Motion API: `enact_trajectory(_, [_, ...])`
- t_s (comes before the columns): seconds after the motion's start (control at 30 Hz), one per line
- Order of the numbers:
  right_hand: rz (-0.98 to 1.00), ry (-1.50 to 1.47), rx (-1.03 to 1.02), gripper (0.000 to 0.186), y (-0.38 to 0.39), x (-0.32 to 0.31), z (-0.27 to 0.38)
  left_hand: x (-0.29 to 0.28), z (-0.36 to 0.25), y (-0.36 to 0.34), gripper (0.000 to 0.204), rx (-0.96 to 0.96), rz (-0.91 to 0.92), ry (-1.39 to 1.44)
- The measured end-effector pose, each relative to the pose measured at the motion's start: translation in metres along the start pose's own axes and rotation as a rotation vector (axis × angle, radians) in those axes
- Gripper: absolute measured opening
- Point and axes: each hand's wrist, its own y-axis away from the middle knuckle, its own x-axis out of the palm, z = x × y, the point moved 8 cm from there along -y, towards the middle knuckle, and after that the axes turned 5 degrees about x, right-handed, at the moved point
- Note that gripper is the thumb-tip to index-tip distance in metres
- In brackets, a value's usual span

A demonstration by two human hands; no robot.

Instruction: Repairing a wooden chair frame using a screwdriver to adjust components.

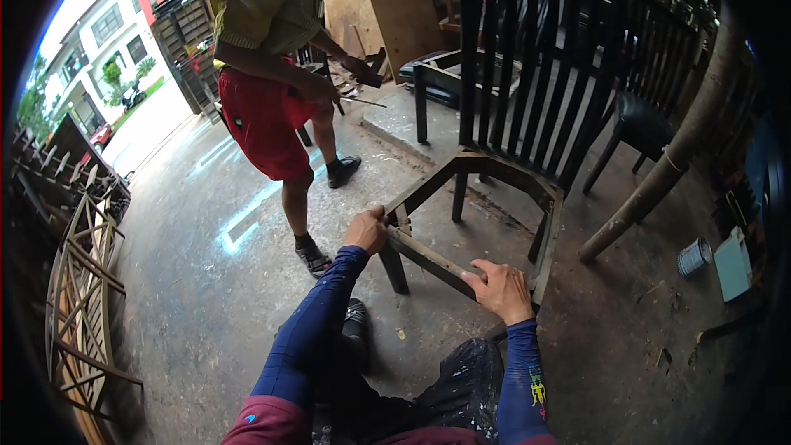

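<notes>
A dark wooden chair (434, 260) with a tall slatted back stands in front of me, its seat frame open with no seat panel in it. My left hand (367, 230) is closed round the front left corner of that frame. Toward the right end of the front rail, my right hand (503, 290) grips the wood, thumb and fingers over its top edge. Bare wood shows along the top of the rails. The undersides of both hands are hidden.
At the left, another person (262, 115) in red shorts holds a thin tool and a dark block. A slanting pole (651, 189), a tin can (694, 257) and a black-seated chair (645, 127) are at the right. Latticed wooden frames (86, 280) lie far left. Plywood boards (399, 8) lean behind.
</notes>
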Motion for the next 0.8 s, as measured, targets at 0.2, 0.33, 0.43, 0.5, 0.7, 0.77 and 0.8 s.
enact_trajectory(0.2, [0.063, -0.02, 0.083, 0.049, 0.0, 0.002, -0.003, 0.001, 0.005, -0.004, 0.02, 0.032, -0.006, 0.039])
enact_trajectory(0.33, [0.062, -0.022, 0.095, 0.049, -0.002, 0.005, -0.008, 0.004, 0.007, -0.007, 0.019, 0.066, 0.022, 0.031])
enact_trajectory(0.43, [0.066, -0.011, 0.107, 0.048, -0.003, 0.007, -0.013, 0.006, 0.007, -0.008, 0.018, 0.077, 0.059, 0.065])
enact_trajectory(0.5, [0.052, -0.039, 0.092, 0.048, -0.002, 0.007, -0.014, 0.004, 0.002, -0.009, 0.017, 0.116, 0.041, 0.072])
enact_trajectory(0.7, [0.013, -0.028, 0.045, 0.04, -0.001, 0.004, -0.016, 0.001, -0.007, -0.007, 0.018, 0.155, 0.031, 0.048])
enact_trajectory(0.77, [0.015, -0.035, 0.045, 0.04, -0.002, 0.004, -0.017, 0.003, -0.006, -0.007, 0.02, 0.14, 0.061, 0.019])
enact_trajectory(0.8, [0.042, -0.025, 0.059, 0.039, -0.002, 0.007, -0.019, 0.003, -0.007, -0.006, 0.02, 0.147, 0.065, 0.032])
